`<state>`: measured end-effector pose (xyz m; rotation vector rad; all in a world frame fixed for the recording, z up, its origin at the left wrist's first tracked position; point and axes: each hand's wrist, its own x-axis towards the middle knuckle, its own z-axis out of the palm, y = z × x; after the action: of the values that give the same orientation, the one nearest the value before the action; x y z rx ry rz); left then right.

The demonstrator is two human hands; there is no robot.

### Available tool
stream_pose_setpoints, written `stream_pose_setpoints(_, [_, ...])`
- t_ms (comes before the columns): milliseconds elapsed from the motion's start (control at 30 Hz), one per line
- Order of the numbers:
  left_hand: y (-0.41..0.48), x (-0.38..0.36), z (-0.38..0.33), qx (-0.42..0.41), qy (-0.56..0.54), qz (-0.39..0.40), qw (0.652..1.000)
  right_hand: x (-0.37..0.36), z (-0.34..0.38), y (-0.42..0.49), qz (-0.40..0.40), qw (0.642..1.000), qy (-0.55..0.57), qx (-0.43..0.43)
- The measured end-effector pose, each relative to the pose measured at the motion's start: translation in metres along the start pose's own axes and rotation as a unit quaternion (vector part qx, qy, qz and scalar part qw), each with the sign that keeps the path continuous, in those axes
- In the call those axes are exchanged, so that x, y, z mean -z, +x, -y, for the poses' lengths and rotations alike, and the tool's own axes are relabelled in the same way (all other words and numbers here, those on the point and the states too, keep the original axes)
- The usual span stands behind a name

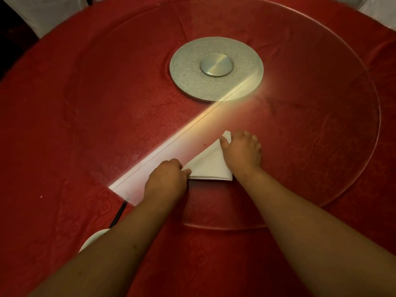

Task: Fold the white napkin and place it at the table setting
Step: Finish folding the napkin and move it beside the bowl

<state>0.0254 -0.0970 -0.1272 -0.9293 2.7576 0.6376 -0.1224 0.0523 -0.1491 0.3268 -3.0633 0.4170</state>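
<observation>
The white napkin (pixel 209 165) lies folded into a triangle on the near part of the round glass turntable (pixel 321 146). My left hand (pixel 167 179) pinches the napkin's near-left corner. My right hand (pixel 242 150) rests palm down over its right side, with the thumb on the cloth near the far tip. That far tip pokes out beyond my right hand. Part of the napkin's right edge is hidden under the hand.
A red patterned tablecloth (pixel 64 146) covers the round table. A grey metal hub (pixel 216 68) sits at the turntable's centre. A white dish (pixel 93 237) and a dark stick (pixel 119 214) show at the near left, partly hidden by my left arm. A bright light streak crosses the glass.
</observation>
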Motion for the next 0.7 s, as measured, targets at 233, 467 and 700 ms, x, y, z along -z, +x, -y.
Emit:
stream_pose_setpoints(233, [-0.055,-0.006,0.004,0.002,0.054,0.07,0.996,0.01,0.002,-0.031,0.01,0.995,0.002,0.095])
stream_pose_setpoints(467, [-0.152,-0.018,0.054,0.096,-0.086,0.118,0.985,0.018,0.012,-0.115,0.048,0.983,-0.003,0.176])
stream_pose_setpoints(700, [-0.224,-0.016,0.127,0.161,-0.127,0.128,0.97,0.017,0.058,-0.196,0.116,0.963,-0.038,0.242])
